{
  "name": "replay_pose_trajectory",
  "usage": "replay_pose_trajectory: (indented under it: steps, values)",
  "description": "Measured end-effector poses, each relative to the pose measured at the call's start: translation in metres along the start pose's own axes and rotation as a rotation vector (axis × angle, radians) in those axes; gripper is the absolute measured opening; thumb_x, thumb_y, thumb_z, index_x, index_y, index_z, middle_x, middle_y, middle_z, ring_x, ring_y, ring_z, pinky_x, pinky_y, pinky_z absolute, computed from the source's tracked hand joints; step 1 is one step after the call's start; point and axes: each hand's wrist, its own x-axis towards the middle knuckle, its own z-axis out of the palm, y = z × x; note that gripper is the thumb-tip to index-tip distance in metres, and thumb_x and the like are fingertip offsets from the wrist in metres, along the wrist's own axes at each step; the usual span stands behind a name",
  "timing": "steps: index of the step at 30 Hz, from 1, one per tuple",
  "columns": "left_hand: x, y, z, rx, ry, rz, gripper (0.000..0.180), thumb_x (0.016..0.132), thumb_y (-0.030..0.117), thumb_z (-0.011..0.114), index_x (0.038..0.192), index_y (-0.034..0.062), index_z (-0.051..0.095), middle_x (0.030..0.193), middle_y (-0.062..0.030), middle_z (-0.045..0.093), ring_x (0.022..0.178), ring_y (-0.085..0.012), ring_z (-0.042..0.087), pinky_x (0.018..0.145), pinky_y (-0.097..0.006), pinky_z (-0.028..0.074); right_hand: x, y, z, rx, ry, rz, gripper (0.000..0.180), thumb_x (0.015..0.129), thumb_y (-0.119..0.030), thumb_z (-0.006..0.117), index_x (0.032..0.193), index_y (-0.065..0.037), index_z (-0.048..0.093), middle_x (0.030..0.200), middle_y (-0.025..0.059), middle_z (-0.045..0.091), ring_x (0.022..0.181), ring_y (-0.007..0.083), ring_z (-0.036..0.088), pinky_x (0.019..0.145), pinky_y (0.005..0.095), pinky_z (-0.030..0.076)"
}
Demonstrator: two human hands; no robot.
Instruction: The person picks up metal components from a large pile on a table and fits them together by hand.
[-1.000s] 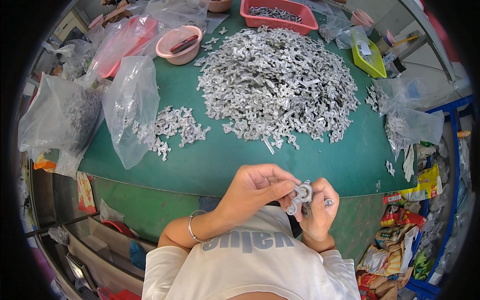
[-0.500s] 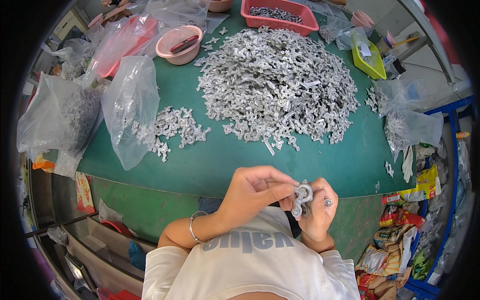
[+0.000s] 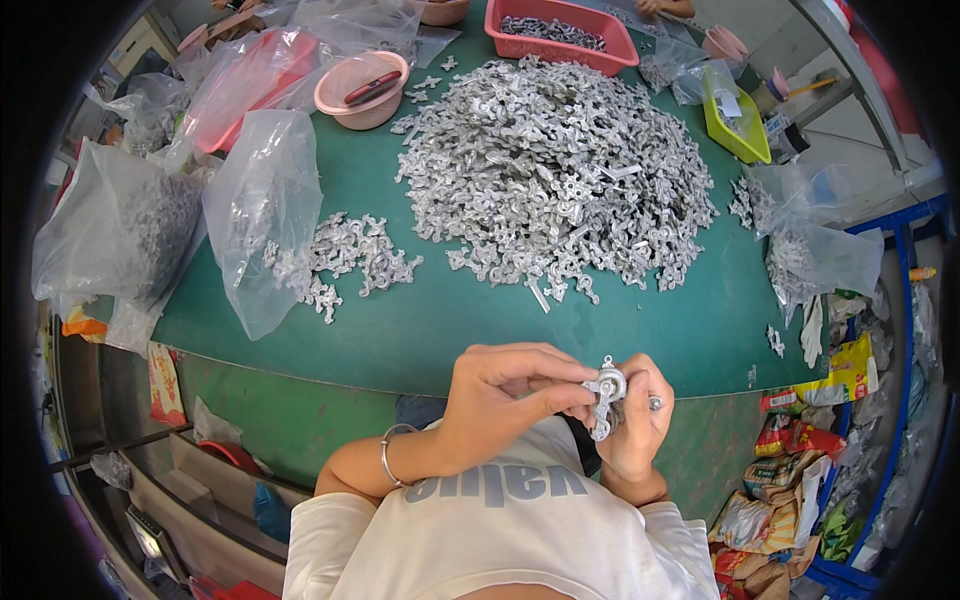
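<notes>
Tabletop (image 3: 380,350), parts (image 3: 555,33) in tray (image 3: 560,57), tool (image 3: 372,88) in bowl (image 3: 362,116), hands (image 3: 490,392) holding metal piece (image 3: 605,392)

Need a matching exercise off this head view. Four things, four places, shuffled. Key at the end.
Things
1. Bangle
2. Metal part
3. Red-handled tool
4. Yellow-green basket

Places
A. In a pale pink bowl
B. To the right of the big pile
C. Around the left wrist
D. At the fingers of the left hand and the right hand

Pairs: 1-C, 2-D, 3-A, 4-B
</notes>
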Motion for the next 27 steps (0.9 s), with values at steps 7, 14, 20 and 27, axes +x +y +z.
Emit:
replay_pose_trajectory:
  steps: [7, 14, 20, 27]
  values:
    - [-0.0022, 0.0012, 0.0002, 0.052, 0.002, 0.029, 0.013, 0.075, -0.012, 0.055, 0.087, -0.0092, 0.060, 0.086, -0.0197, 0.060, 0.070, -0.0203, 0.062, 0.061, -0.026, 0.051, 0.0003, -0.0012, 0.0020, -0.066, 0.024, -0.015, 0.032, 0.092, -0.027, 0.041, 0.077, 0.001, 0.047, 0.067, 0.0071, 0.053, 0.046, 0.0041, 0.038, 0.041, 0.0191, 0.028]
    - [-0.0041, -0.0008, -0.0004, 0.014, -0.001, 0.028, 0.014, 0.075, -0.012, 0.055, 0.088, -0.0100, 0.059, 0.086, -0.0198, 0.059, 0.070, -0.0203, 0.062, 0.062, -0.026, 0.051, 0.0010, -0.0036, 0.0062, -0.067, 0.026, -0.020, 0.033, 0.091, -0.027, 0.041, 0.077, 0.001, 0.048, 0.065, 0.0064, 0.052, 0.045, 0.0041, 0.038, 0.041, 0.0191, 0.028]
    - [-0.0049, -0.0003, -0.0002, -0.028, -0.004, 0.016, 0.016, 0.076, -0.012, 0.055, 0.091, -0.0107, 0.058, 0.087, -0.0192, 0.059, 0.072, -0.0198, 0.062, 0.064, -0.026, 0.051, 0.0011, -0.0010, 0.0050, -0.101, 0.035, -0.066, 0.034, 0.091, -0.028, 0.041, 0.075, 0.001, 0.047, 0.065, 0.0070, 0.053, 0.045, 0.0049, 0.039, 0.041, 0.0193, 0.028]
    - [-0.0053, -0.0002, -0.0008, -0.035, -0.002, -0.018, 0.016, 0.076, -0.011, 0.055, 0.091, -0.0106, 0.058, 0.089, -0.0189, 0.059, 0.074, -0.0192, 0.061, 0.065, -0.026, 0.051, 0.0018, 0.0015, 0.0055, -0.055, 0.010, -0.079, 0.037, 0.090, -0.033, 0.042, 0.074, 0.000, 0.046, 0.065, 0.0074, 0.052, 0.047, 0.0053, 0.039, 0.042, 0.0198, 0.029]
